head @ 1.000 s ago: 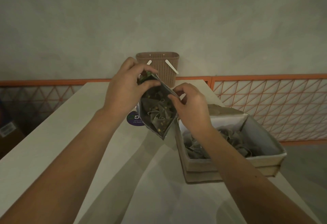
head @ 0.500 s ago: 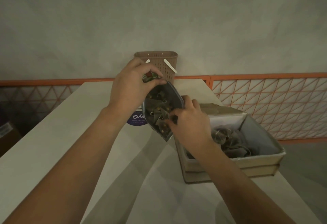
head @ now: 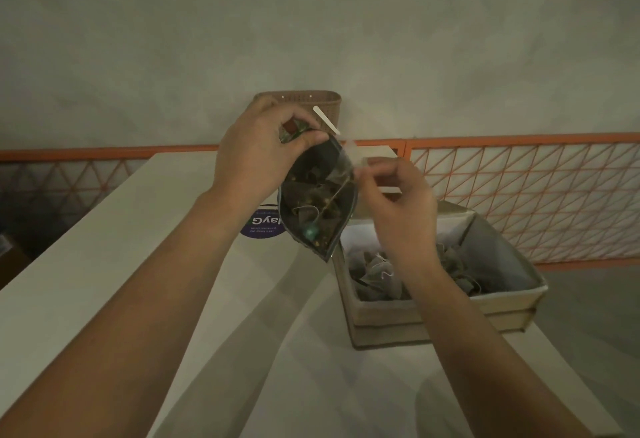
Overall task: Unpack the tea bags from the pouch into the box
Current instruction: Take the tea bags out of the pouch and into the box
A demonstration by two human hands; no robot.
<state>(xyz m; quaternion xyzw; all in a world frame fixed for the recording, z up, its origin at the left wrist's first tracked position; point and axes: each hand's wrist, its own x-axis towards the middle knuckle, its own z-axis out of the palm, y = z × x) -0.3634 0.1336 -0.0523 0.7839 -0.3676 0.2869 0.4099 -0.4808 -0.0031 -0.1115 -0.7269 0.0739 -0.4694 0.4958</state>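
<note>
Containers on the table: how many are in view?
3: the pouch held up by the left hand, the box at the right under the right hand, the woven basket at the far end.

Dim overall — greenish-grey cast, low contrast, no glare anywhere. Light is soft and diffuse; source not visible. Broad soft-edged shadows of the forearms fan across the worktop (head: 104,281) toward the camera. Right hand (head: 398,209) is motion-blurred, fingers smeared; left hand (head: 256,153) is sharper. Pouch (head: 317,202) interior is dark, contents hard to resolve. Wide-angle distortion — the orange railing (head: 519,138) bends near the edges, forearms stretch at the bottom corners. Wall (head: 311,22) looks mottled and noisy.
</note>
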